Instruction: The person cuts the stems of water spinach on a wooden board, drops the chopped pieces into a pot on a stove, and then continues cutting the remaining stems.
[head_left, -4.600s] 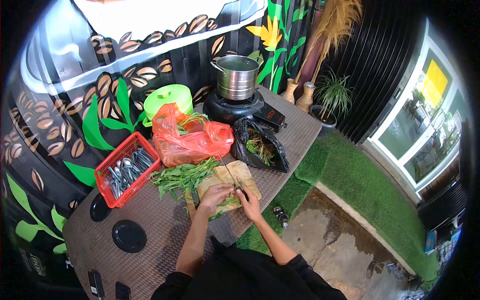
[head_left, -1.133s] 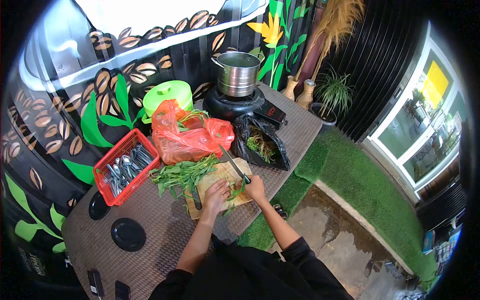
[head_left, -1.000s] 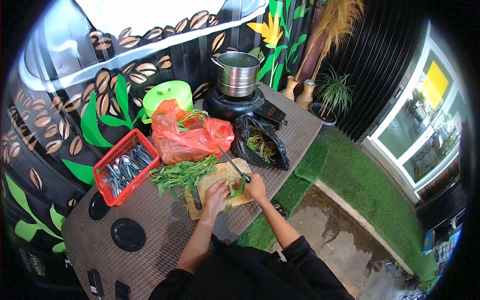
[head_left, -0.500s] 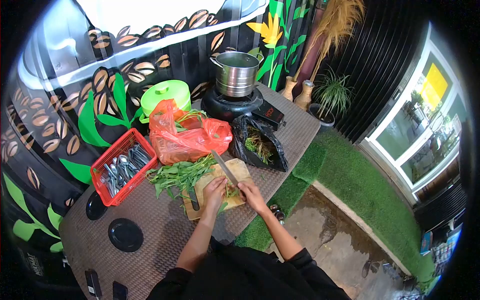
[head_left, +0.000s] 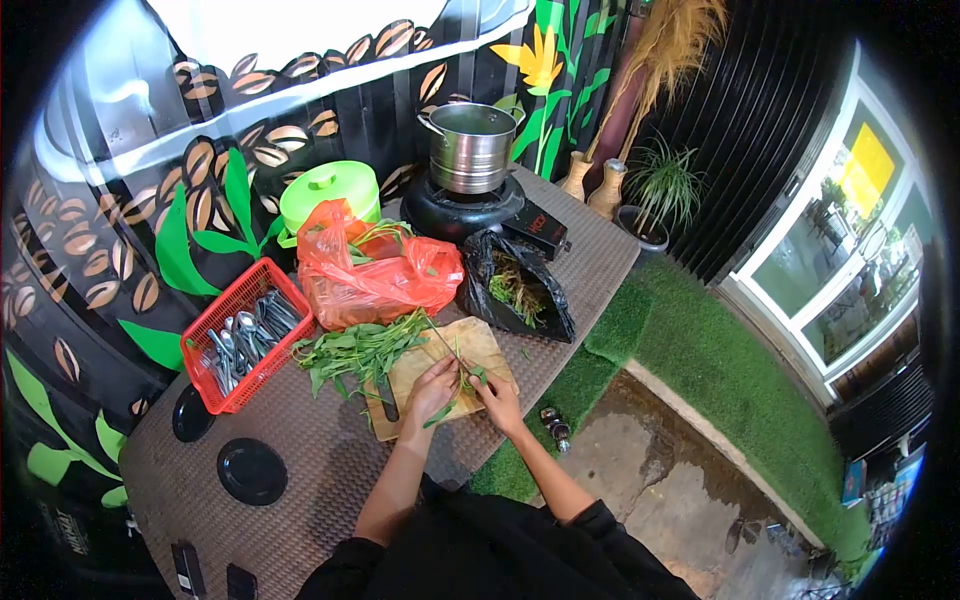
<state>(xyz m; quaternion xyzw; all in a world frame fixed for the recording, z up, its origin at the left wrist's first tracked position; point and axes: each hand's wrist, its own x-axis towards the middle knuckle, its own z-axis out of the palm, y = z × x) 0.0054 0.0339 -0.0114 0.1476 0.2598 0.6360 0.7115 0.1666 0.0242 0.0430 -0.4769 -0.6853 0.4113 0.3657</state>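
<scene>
Above the wooden cutting board point(head_left: 484, 343), my left hand point(head_left: 434, 388) is closed around some green stems. Close beside it on the right, my right hand point(head_left: 497, 396) grips a knife point(head_left: 445, 343), its blade pointing up and left, with a green leaf at its fingers. Leafy greens point(head_left: 365, 352) lie in a heap left of the board and over its edge. A dark handle point(head_left: 389, 398) rests on the board's left side. Behind the greens is a red plastic bag point(head_left: 375, 285) with more leaves, and right of it a black bag point(head_left: 518, 290) holding plant scraps.
A red basket point(head_left: 262, 372) of cutlery stands at the left, near a black plate point(head_left: 252, 471) and two dark phone-like objects at the front. Behind are a green lidded container point(head_left: 330, 192) and a steel pot point(head_left: 469, 150) on a black stove point(head_left: 463, 212).
Both hands have come closer together. The knife has turned so its blade looks narrow, and a leaf now shows at my right fingers.
</scene>
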